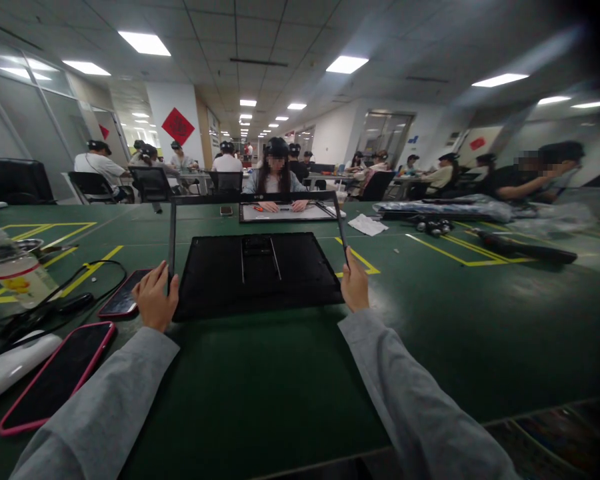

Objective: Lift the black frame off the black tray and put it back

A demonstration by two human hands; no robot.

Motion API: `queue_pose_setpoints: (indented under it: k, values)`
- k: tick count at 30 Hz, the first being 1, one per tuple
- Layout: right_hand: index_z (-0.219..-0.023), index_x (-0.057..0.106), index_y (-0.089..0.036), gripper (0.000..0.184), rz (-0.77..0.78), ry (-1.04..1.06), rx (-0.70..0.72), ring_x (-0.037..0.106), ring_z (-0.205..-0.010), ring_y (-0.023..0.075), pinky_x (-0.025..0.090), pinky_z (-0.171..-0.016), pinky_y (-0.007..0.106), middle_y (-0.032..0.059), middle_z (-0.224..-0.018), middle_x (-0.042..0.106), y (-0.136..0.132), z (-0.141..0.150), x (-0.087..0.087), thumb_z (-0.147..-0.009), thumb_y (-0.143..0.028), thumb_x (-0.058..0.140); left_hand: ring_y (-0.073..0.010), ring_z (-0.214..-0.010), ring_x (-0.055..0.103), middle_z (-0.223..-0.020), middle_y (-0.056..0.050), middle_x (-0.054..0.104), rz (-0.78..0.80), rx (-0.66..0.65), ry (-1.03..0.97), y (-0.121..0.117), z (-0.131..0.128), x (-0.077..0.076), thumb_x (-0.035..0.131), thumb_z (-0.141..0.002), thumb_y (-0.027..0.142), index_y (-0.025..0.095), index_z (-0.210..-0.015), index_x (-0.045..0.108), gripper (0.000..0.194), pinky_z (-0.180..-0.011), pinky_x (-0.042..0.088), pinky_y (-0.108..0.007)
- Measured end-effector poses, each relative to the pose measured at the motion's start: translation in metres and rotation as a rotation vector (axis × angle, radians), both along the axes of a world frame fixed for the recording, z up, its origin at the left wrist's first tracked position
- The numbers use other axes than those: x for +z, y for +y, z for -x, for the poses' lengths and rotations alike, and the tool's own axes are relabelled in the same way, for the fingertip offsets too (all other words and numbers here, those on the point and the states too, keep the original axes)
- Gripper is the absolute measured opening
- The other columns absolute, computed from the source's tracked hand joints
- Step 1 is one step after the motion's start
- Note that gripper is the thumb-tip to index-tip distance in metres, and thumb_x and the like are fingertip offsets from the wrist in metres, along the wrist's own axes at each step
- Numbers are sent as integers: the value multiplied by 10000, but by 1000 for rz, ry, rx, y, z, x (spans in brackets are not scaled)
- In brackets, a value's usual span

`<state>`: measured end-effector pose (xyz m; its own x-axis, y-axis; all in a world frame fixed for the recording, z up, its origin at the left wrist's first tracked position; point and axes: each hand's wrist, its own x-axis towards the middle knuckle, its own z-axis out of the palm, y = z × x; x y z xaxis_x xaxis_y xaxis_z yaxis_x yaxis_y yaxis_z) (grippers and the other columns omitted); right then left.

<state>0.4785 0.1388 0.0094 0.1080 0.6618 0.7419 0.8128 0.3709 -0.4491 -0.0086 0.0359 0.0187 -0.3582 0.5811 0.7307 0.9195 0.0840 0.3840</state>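
Between my two hands stands a thin black monitor bezel [205, 199], raised on edge, with a pale logo on its upper bar. My left hand [156, 297] is closed around its left side. On the opposite side, the fingers of my right hand [355, 283] pinch the right bar. A black monitor back cover [215, 273] lies on the green table [275, 373], seen through the bezel's opening. Two metal rails and a dark bracket show at the cover's middle. Whether the bezel's lower edge touches the cover, I cannot tell.
On the left are a pink-edged phone [60, 377], another phone [125, 293], a white device [17, 367], cables and a bottle [23, 273]. Across the table a person [275, 177] works on a flat panel [300, 215]. At right lie a tissue [369, 225] and a power tool [530, 250].
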Motion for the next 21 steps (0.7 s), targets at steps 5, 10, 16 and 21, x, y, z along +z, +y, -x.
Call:
queue_pose_setpoints:
  k: [5, 10, 16, 21]
  values:
    - [-1440, 449, -157, 547, 277, -6, 10, 590, -1187, 274, 450, -1033, 449, 117, -1329, 604, 11, -4, -28, -907, -233, 351, -230, -1235, 520, -1316, -69, 610, 241, -103, -36, 19, 22, -28, 396, -912, 457, 204, -1194, 652, 457, -1050, 360, -365]
    - [-1424, 476, -158, 554, 382, 9, -19, 619, -1150, 301, 459, -1022, 492, 128, -1283, 634, 11, -5, -36, -876, -194, 404, -257, -1180, 580, -1262, -110, 642, 372, -114, -125, 23, 29, -36, 417, -891, 489, 177, -1226, 648, 513, -1002, 433, -350]
    - [-1417, 480, -216, 535, 329, 83, 62, 546, -1257, 248, 422, -1080, 472, 61, -1344, 597, 15, -8, -40, -886, -237, 424, -268, -1076, 638, -1145, -121, 696, 438, -101, -187, 18, 25, -31, 411, -899, 483, 184, -1295, 605, 532, -912, 480, -350]
    - [-1424, 469, -199, 533, 348, 84, 76, 517, -1286, 259, 409, -1090, 485, 81, -1373, 572, 18, -8, -43, -895, -251, 426, -257, -1055, 641, -1149, -125, 692, 428, -91, -168, 18, 24, -31, 408, -906, 424, 161, -1282, 603, 499, -923, 467, -337]
